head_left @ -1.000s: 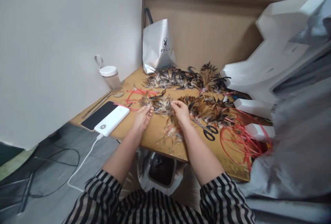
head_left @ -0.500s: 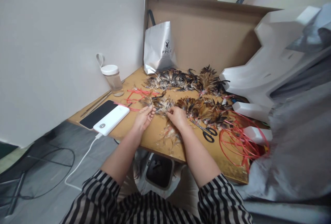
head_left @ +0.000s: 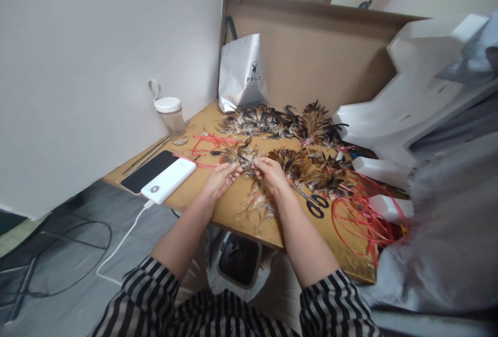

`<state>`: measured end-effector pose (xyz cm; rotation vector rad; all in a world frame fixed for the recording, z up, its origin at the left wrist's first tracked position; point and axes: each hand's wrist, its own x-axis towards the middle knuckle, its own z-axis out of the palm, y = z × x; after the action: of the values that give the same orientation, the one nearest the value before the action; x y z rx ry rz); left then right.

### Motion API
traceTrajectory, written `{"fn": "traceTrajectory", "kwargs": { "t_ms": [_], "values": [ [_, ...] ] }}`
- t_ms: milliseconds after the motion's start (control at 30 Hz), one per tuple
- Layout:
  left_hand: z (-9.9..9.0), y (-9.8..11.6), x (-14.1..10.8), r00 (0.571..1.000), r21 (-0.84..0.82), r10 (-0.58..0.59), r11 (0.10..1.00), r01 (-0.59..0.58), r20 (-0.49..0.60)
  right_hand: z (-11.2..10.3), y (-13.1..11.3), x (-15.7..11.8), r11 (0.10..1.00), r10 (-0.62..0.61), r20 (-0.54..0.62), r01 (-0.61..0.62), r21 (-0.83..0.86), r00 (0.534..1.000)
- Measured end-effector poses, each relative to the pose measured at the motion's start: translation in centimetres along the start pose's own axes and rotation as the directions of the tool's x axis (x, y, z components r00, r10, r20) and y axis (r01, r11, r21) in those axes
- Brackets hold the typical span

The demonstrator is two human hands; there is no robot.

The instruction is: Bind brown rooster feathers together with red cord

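My left hand (head_left: 222,178) is closed in a pinch at the near side of some loose brown feathers (head_left: 244,151), with small feathers at its fingertips. Just to the right, my right hand (head_left: 271,172) pinches at the same feathers between thumb and forefinger; the exact pieces are too small to make out. Beside the right hand lies a row of brown and black feather bunches (head_left: 299,163). Black-handled scissors (head_left: 314,204) rest near the right wrist. Pale feather scraps (head_left: 259,203) are scattered below the hands, partly covered by the right forearm.
Another feather row (head_left: 264,120) lies farther back, before a silver bag (head_left: 241,75). Pink-red strips (head_left: 212,142) lie left, and a red tangle (head_left: 360,220) right. A lidded cup (head_left: 173,121), phone (head_left: 146,173) and white power bank (head_left: 169,180) sit left. White foam (head_left: 373,88) stands right.
My left hand has shifted a little to the right. My right hand has turned slightly, its thumb and forefinger now showing in a pinch. The view has also shifted slightly.
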<state>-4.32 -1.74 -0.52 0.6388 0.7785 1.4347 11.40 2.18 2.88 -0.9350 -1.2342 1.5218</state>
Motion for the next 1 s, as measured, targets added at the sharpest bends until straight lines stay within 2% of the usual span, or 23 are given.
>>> {"fn": "traceTrajectory", "kwargs": {
  "t_ms": [100,233,433,567,633,733,833,933,1000],
  "values": [
    [0.1,-0.1,-0.3,0.998,0.086,-0.025,0.996,0.019,0.059,0.7,0.1,-0.4,1.000,-0.009,0.069,0.008,0.016,0.998],
    [0.2,0.0,-0.5,0.991,0.091,-0.074,0.994,0.064,0.111,1.2,0.5,-0.7,0.996,-0.048,0.129,0.056,-0.065,0.990],
    [0.3,0.1,-0.6,0.984,0.087,-0.115,0.991,0.103,0.136,1.4,0.4,-0.9,0.970,-0.120,0.140,0.146,-0.195,0.983],
    [0.3,0.1,-0.7,0.982,0.096,-0.116,0.990,0.102,0.147,1.4,0.4,-0.9,0.940,-0.215,0.174,0.252,-0.231,0.961],
    [0.3,0.0,-0.6,0.984,0.116,-0.105,0.989,0.089,0.144,1.4,0.5,-0.7,0.931,-0.224,0.173,0.263,-0.252,0.959],
    [0.4,-0.1,-0.6,0.992,0.183,-0.049,0.983,0.027,0.118,1.4,0.7,-0.6,0.943,-0.199,0.131,0.226,-0.243,0.971],
    [0.6,-0.2,-0.4,0.996,0.301,0.071,0.950,-0.085,0.057,1.4,0.7,-0.5,0.968,-0.161,0.036,0.165,-0.188,0.986],
    [0.8,-0.3,-0.3,0.980,0.417,0.198,0.890,-0.183,0.009,1.4,0.6,-0.5,0.982,-0.115,-0.062,0.104,-0.158,0.991],
    [0.9,-0.4,-0.2,0.967,0.453,0.254,0.863,-0.223,-0.007,1.5,0.6,-0.6,0.983,-0.099,-0.083,0.085,-0.161,0.992]
  ]
}}
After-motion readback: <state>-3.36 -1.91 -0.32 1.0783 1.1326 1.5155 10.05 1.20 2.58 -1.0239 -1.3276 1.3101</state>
